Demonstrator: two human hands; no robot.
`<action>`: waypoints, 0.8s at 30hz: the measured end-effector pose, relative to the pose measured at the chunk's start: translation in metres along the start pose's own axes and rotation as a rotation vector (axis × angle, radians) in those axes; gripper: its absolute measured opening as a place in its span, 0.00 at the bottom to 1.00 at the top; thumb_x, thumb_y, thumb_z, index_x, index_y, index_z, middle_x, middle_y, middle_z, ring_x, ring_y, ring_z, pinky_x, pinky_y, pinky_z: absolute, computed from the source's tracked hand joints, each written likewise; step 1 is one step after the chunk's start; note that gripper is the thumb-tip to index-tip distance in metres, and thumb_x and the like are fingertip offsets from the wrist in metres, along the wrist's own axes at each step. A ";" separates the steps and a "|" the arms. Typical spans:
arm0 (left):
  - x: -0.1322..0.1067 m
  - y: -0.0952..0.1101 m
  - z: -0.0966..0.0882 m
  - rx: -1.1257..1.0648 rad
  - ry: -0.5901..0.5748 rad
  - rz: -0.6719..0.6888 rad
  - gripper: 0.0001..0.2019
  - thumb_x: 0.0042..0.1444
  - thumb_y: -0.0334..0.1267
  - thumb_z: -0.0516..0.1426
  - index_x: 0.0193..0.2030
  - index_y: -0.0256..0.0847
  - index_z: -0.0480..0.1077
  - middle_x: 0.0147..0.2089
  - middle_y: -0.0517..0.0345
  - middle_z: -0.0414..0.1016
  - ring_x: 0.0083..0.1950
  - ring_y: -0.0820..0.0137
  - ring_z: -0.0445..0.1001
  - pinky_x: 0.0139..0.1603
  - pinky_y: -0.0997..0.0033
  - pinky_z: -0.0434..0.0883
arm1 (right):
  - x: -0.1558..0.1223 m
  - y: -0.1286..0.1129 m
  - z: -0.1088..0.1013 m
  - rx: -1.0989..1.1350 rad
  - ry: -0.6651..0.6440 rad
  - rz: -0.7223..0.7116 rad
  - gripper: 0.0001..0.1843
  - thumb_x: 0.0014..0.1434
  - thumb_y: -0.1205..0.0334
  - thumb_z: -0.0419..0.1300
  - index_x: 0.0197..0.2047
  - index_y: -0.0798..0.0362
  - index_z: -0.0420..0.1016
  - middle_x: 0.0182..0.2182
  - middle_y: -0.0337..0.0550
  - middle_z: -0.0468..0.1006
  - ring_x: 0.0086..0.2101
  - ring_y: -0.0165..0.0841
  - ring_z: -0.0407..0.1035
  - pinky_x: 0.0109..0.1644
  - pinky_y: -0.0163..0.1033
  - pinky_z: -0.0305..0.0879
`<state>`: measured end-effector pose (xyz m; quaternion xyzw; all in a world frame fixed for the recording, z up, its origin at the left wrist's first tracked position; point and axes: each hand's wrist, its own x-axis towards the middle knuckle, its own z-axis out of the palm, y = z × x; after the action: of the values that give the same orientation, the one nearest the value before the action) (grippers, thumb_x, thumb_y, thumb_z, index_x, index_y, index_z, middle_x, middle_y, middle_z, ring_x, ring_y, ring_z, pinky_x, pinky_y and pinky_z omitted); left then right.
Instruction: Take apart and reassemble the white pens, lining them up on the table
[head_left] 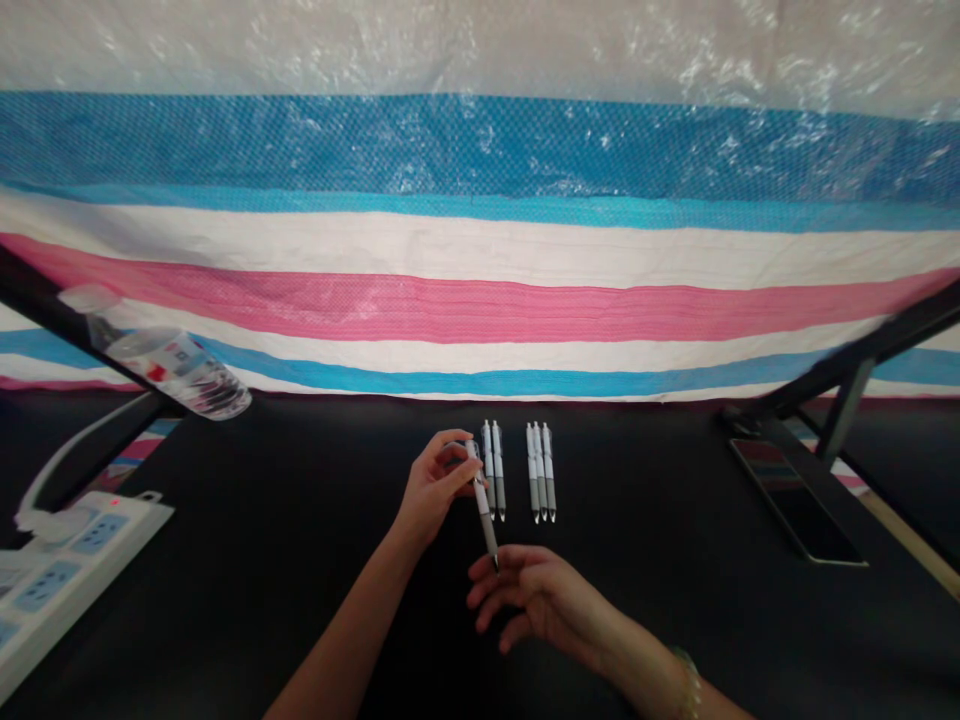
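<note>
My left hand (435, 490) is closed around the top of a white and grey pen (484, 510), holding it nearly upright with the tip pointing down. The tip rests at the fingertips of my right hand (529, 595), which lies palm up with its fingers loosely spread just below. On the black table (262, 540) behind the hands lie two pens (494, 468) side by side, and to their right a group of three pens (541, 470), all pointing toward me.
A plastic water bottle (172, 365) leans at the back left. A white power strip (67, 560) with a cable sits at the left edge. A phone (795, 500) lies on a stand at the right. A striped tarp (480, 250) hangs behind.
</note>
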<state>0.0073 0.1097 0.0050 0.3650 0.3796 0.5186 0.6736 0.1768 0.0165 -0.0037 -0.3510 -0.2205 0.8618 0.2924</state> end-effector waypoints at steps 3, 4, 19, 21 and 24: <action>0.000 0.002 0.001 -0.014 0.031 0.005 0.24 0.48 0.38 0.70 0.51 0.44 0.70 0.33 0.66 0.73 0.28 0.73 0.78 0.30 0.74 0.77 | -0.001 0.000 0.003 -0.010 0.006 0.005 0.24 0.39 0.70 0.57 0.42 0.60 0.80 0.36 0.52 0.82 0.33 0.38 0.77 0.33 0.38 0.70; 0.000 0.003 0.001 -0.019 0.042 0.005 0.25 0.48 0.38 0.70 0.53 0.44 0.69 0.33 0.66 0.73 0.28 0.73 0.78 0.30 0.74 0.77 | -0.002 0.000 0.003 -0.015 0.010 0.006 0.24 0.39 0.69 0.57 0.42 0.60 0.80 0.36 0.52 0.82 0.33 0.38 0.77 0.33 0.39 0.70; 0.002 0.003 -0.002 -0.022 0.126 0.057 0.22 0.47 0.39 0.71 0.49 0.43 0.72 0.33 0.65 0.75 0.29 0.72 0.79 0.31 0.73 0.76 | 0.001 0.005 0.002 -0.109 -0.041 0.002 0.15 0.38 0.68 0.54 0.30 0.60 0.77 0.31 0.51 0.81 0.29 0.36 0.76 0.32 0.37 0.69; 0.003 0.002 -0.003 -0.012 0.132 0.067 0.22 0.47 0.39 0.71 0.48 0.43 0.72 0.33 0.66 0.75 0.28 0.72 0.78 0.31 0.73 0.76 | 0.001 0.006 0.002 -0.120 -0.046 0.003 0.14 0.38 0.68 0.54 0.29 0.60 0.77 0.30 0.51 0.81 0.29 0.35 0.76 0.31 0.36 0.69; 0.005 -0.001 -0.006 0.044 0.155 0.077 0.22 0.47 0.41 0.70 0.50 0.43 0.73 0.34 0.64 0.75 0.29 0.72 0.78 0.31 0.73 0.76 | 0.001 0.007 0.002 -0.133 -0.042 0.003 0.13 0.38 0.68 0.54 0.28 0.60 0.76 0.30 0.50 0.81 0.28 0.35 0.76 0.31 0.36 0.70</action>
<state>0.0036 0.1148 0.0009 0.3526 0.4276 0.5625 0.6135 0.1722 0.0115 -0.0074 -0.3516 -0.2828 0.8530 0.2624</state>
